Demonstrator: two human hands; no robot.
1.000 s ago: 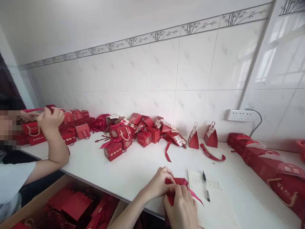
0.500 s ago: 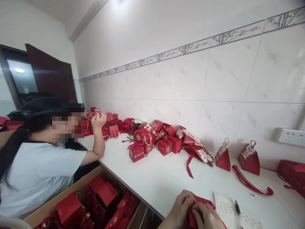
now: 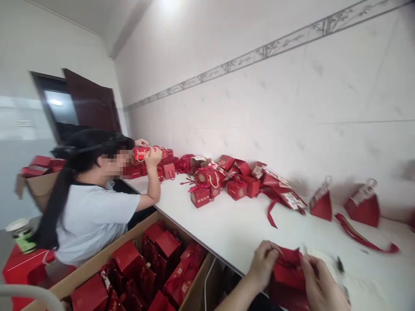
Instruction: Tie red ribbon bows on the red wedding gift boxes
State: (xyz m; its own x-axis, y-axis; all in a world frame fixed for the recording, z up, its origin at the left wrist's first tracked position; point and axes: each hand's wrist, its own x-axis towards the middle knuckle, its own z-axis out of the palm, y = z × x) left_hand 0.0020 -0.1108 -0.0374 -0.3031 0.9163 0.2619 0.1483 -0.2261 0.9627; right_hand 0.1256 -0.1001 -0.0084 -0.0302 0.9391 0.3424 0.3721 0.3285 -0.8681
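Low in the view, at the table's near edge, a red paper gift box is held between my two hands, its upper edges standing up. My left hand pinches its left upper edge, fingers closed. My right hand grips the right upper edge between thumb and fingers. The box's lower part runs out of the frame. Just behind my right hand lies an open notebook with a dark pen, both blurred.
A cardboard carton of red boxes stands left of the white table. Finished-looking boxes and a ribbon strip lie along the wall. A co-worker sits at left holding a red box. A red stool stands behind.
The view has swung left, so everything sits further right. My hands have moved apart along the box, showing more of it. The co-worker's box is now visible in their hands.
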